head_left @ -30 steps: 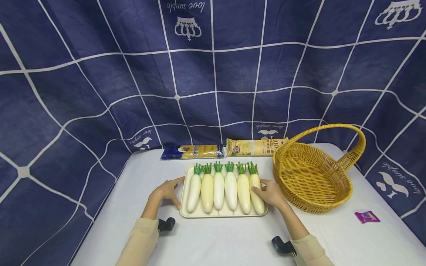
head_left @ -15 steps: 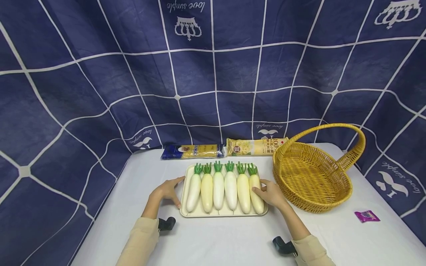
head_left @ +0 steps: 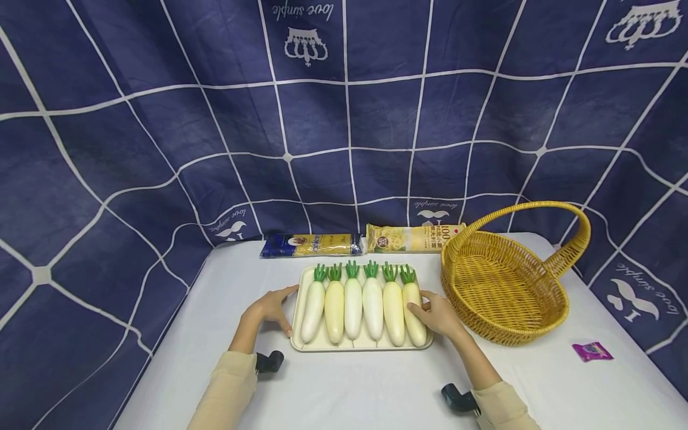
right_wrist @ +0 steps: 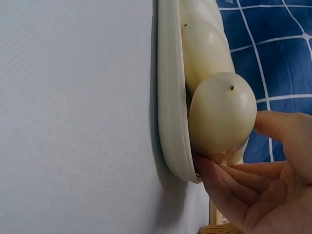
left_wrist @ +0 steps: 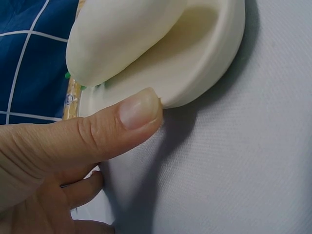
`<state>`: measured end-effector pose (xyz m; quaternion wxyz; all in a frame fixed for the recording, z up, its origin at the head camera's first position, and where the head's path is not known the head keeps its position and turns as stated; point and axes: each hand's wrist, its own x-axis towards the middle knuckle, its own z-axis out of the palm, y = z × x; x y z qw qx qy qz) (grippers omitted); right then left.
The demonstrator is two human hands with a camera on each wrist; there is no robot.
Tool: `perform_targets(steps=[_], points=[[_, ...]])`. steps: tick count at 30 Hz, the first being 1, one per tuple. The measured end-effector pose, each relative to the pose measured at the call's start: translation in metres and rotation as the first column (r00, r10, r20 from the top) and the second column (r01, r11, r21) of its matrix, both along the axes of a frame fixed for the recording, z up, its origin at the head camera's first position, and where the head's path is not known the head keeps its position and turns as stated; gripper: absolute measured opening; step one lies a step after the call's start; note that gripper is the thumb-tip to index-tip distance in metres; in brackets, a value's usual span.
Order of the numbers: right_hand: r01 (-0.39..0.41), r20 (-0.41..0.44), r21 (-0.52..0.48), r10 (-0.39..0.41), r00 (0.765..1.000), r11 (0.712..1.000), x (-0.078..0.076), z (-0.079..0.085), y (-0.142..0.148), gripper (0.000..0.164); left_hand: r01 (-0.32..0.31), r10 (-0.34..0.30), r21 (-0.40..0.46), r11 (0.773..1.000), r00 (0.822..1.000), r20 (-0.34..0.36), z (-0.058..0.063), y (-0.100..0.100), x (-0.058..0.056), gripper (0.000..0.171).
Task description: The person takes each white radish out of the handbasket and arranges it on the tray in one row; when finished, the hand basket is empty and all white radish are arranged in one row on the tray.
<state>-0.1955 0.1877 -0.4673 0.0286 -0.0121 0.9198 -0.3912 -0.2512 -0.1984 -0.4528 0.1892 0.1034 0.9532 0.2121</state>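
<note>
A cream tray point(head_left: 361, 347) bears a row of several white radishes point(head_left: 373, 307), some whiter and some yellower, with green tops pointing away. My left hand point(head_left: 270, 307) is at the tray's left edge. In the left wrist view its thumb point(left_wrist: 139, 111) touches the rim, and the other fingers are loosely bent beside the tray. My right hand point(head_left: 441, 315) holds the rightmost radish point(right_wrist: 224, 114), which lies in the tray. In the right wrist view the thumb is on one side of this radish and the fingers are on the other, partly hidden by it.
Behind the tray lie a blue and yellow pasta packet point(head_left: 313, 245) and a yellow noodle packet point(head_left: 411, 237). A wicker basket point(head_left: 505, 289) with a tall handle stands to the right. Beyond it, nearer me, is a small purple packet point(head_left: 592, 351). A blue checked cloth point(head_left: 376, 113) hangs behind.
</note>
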Motion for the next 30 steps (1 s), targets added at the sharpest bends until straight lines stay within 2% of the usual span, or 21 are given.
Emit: perform_targets(steps=[11,30], points=[[0.002,0.005,-0.038,-0.002,1.0,0.999,0.0015,0.001,0.0001,0.061,-0.012,0.012,0.027,1.0,1.0,0.005,-0.0025,-0.0013,-0.0016,0.117],[0.006,0.027,-0.08,-0.004,1.0,0.997,0.0008,-0.0016,0.0026,0.066,-0.015,0.015,-0.001,1.0,1.0,0.014,-0.0052,-0.0011,-0.0022,0.118]])
